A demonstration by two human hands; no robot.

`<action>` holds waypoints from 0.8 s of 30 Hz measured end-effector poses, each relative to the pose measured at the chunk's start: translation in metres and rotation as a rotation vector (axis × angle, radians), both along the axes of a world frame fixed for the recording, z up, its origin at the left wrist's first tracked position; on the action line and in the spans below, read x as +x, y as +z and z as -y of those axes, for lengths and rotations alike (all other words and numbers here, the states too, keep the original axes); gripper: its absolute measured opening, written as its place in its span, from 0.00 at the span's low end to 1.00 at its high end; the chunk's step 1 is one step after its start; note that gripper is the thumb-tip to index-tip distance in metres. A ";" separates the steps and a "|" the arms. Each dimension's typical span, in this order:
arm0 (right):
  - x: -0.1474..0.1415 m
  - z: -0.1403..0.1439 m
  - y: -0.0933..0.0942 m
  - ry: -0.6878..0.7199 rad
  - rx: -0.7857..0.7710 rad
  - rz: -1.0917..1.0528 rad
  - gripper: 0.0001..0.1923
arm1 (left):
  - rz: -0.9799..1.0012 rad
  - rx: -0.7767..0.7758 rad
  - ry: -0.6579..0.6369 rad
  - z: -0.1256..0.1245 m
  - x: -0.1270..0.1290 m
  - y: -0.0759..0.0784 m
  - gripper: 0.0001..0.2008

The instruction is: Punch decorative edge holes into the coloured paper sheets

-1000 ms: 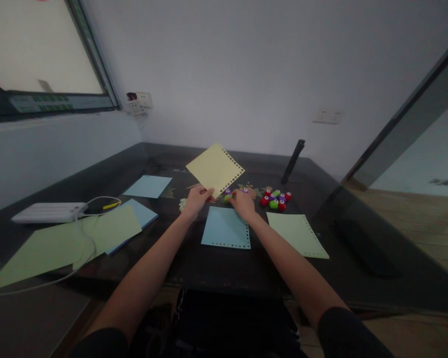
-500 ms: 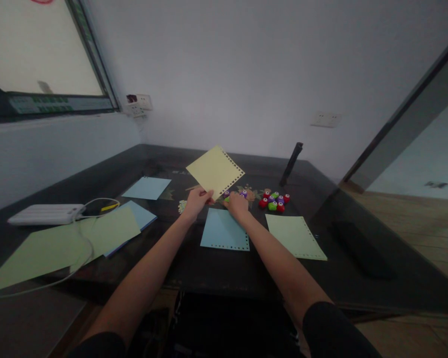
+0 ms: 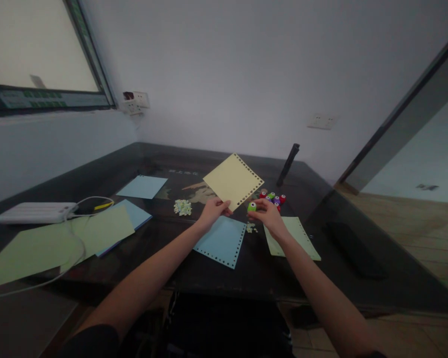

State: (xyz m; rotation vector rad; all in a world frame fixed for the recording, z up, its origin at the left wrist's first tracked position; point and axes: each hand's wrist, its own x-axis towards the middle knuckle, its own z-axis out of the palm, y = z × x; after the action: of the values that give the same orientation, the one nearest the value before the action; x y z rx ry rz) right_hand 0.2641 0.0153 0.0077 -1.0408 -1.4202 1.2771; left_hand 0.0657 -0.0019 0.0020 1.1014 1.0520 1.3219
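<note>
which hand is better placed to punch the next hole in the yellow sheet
Right, likely. The right hand already holds the green punch beside the punched edge of the yellow sheet, while the left hand pinches that sheet's lower corner.

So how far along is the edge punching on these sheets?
Done: the blue sheet and green sheet on the table show punched edges. In hand: the left hand holds the yellow sheet, holes along two edges; the right hand grips a green punch. Left: its other edges look unpunched, as do the sheets at left.
</note>
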 end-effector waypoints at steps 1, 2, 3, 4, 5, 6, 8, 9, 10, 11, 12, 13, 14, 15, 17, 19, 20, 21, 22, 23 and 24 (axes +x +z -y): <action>0.005 0.005 0.002 0.000 -0.022 -0.057 0.24 | 0.019 -0.013 -0.012 0.000 0.005 0.001 0.11; 0.008 0.009 0.004 0.000 -0.046 -0.108 0.24 | 0.038 -0.026 -0.020 0.000 0.010 0.003 0.10; 0.011 0.013 0.005 0.005 -0.068 -0.154 0.24 | 0.061 -0.035 -0.024 0.000 0.014 0.006 0.10; 0.012 0.016 0.005 0.015 -0.085 -0.194 0.25 | 0.086 -0.038 -0.023 0.000 0.018 0.008 0.10; 0.014 0.019 0.005 0.022 -0.095 -0.228 0.25 | 0.113 -0.039 -0.017 0.000 0.022 0.009 0.09; 0.015 0.021 0.005 0.030 -0.103 -0.254 0.24 | 0.140 -0.039 -0.010 0.000 0.026 0.010 0.09; 0.016 0.024 0.002 0.035 -0.120 -0.288 0.22 | 0.179 -0.037 0.005 0.001 0.033 0.009 0.09; 0.016 0.025 0.000 0.030 -0.128 -0.294 0.21 | 0.185 -0.033 0.009 0.002 0.036 0.007 0.09; 0.017 0.025 -0.002 0.020 -0.134 -0.295 0.20 | 0.178 -0.027 0.011 0.003 0.038 0.003 0.09; 0.017 0.025 -0.004 0.010 -0.136 -0.291 0.20 | 0.159 -0.019 0.011 0.004 0.039 -0.001 0.09; 0.016 0.025 -0.006 0.002 -0.136 -0.284 0.20 | 0.125 -0.011 0.012 0.004 0.040 -0.006 0.09; 0.016 0.024 -0.007 -0.005 -0.135 -0.276 0.20 | 0.079 -0.004 0.015 0.004 0.040 -0.011 0.09; 0.015 0.024 -0.008 -0.012 -0.134 -0.268 0.21 | 0.023 0.001 0.021 0.004 0.039 -0.016 0.10; 0.015 0.024 -0.008 -0.018 -0.135 -0.262 0.21 | -0.034 0.006 0.029 0.002 0.037 -0.020 0.10; 0.014 0.025 -0.008 -0.028 -0.136 -0.254 0.22 | -0.124 0.022 0.048 -0.001 0.034 -0.027 0.10; 0.013 0.025 -0.008 -0.036 -0.135 -0.247 0.22 | -0.168 0.045 0.071 -0.005 0.031 -0.030 0.10; 0.013 0.025 -0.008 -0.039 -0.135 -0.244 0.22 | -0.174 0.056 0.079 -0.007 0.029 -0.031 0.10; 0.014 0.025 -0.008 -0.042 -0.134 -0.242 0.22 | -0.174 0.064 0.086 -0.009 0.027 -0.031 0.10; 0.014 0.025 -0.008 -0.043 -0.133 -0.242 0.22 | -0.171 0.067 0.094 -0.010 0.026 -0.031 0.09; 0.014 0.024 -0.009 -0.041 -0.132 -0.244 0.22 | -0.168 0.065 0.104 -0.011 0.024 -0.031 0.09; 0.015 0.024 -0.009 -0.036 -0.129 -0.246 0.23 | -0.164 0.060 0.114 -0.011 0.023 -0.030 0.09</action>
State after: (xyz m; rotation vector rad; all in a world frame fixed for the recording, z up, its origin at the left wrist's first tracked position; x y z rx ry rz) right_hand 0.2789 -0.0088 -0.0013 -0.9521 -1.1414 1.4323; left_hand 0.0891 0.0092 -0.0280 1.2267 1.2181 1.3784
